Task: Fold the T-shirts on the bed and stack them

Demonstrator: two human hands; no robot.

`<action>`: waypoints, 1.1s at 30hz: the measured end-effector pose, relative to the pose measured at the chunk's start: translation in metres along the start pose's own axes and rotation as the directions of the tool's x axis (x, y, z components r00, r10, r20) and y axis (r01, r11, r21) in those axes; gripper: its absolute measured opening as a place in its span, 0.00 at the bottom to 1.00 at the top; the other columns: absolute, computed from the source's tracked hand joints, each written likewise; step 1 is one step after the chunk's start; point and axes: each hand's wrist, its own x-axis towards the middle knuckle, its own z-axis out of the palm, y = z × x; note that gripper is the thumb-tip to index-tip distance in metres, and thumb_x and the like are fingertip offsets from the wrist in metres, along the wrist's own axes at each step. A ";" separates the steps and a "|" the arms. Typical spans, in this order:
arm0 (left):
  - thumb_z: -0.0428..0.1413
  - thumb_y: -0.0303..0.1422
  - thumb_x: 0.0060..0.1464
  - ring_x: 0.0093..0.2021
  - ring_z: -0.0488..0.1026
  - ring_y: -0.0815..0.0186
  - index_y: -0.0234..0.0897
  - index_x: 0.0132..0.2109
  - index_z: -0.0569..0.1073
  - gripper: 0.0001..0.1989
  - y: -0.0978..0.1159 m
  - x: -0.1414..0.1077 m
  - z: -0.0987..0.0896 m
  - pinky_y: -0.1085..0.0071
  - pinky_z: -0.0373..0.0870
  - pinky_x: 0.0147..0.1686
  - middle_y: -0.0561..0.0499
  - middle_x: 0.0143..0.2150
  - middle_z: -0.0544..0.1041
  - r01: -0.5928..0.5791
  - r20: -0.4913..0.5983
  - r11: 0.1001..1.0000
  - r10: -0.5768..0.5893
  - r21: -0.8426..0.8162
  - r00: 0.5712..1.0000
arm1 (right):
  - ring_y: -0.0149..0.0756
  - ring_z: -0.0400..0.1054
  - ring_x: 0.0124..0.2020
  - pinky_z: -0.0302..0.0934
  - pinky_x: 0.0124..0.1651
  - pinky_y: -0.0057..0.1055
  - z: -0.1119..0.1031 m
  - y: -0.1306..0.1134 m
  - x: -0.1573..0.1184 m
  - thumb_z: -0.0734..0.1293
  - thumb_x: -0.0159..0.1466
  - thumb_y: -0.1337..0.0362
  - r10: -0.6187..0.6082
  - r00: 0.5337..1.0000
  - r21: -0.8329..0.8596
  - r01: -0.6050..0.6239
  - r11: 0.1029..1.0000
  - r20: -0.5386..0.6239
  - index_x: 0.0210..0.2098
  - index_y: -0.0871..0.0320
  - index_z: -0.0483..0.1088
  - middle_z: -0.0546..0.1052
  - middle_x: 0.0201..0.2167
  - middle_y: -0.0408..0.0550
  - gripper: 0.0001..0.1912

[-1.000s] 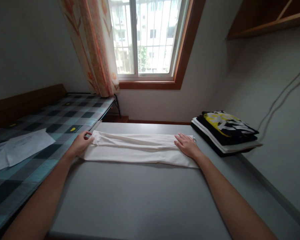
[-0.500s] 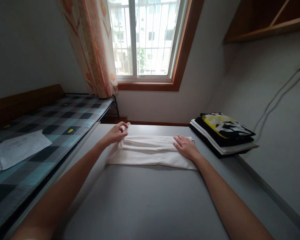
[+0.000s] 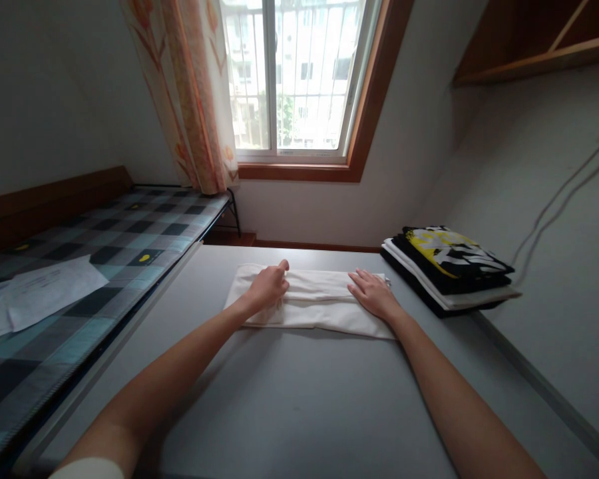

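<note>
A white cloth garment (image 3: 319,315), folded into a long flat strip, lies across the grey table (image 3: 289,386). My left hand (image 3: 269,287) grips its left end, which is turned over toward the middle; the fingers are curled and partly hidden behind the hand. Flat on the strip's right part rests my right hand (image 3: 373,294), fingers stretched out and pressing on the fabric. Which kind of garment it is cannot be made out.
To the right, against the wall, stands a stack of folded clothes (image 3: 449,266), black and white with a yellow print on top. A bed with a checked mattress (image 3: 114,233) runs along the left, with papers (image 3: 54,293) on it. A wooden shelf (image 3: 539,66) juts out at upper right.
My left hand has moved right and slightly nearer, bringing the garment's left end over onto the strip. My right hand has stayed in place on the fabric.
</note>
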 end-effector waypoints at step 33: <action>0.41 0.53 0.64 0.71 0.50 0.52 0.48 0.70 0.56 0.32 -0.053 -0.024 0.029 0.52 0.43 0.68 0.48 0.73 0.54 -0.333 0.075 0.931 0.325 0.148 0.943 | 0.56 0.65 0.57 0.60 0.54 0.50 -0.026 0.001 -0.011 0.55 0.68 0.53 0.379 0.915 -0.031 -0.386 0.922 -0.138 0.60 0.62 0.67 0.70 0.59 0.64 0.28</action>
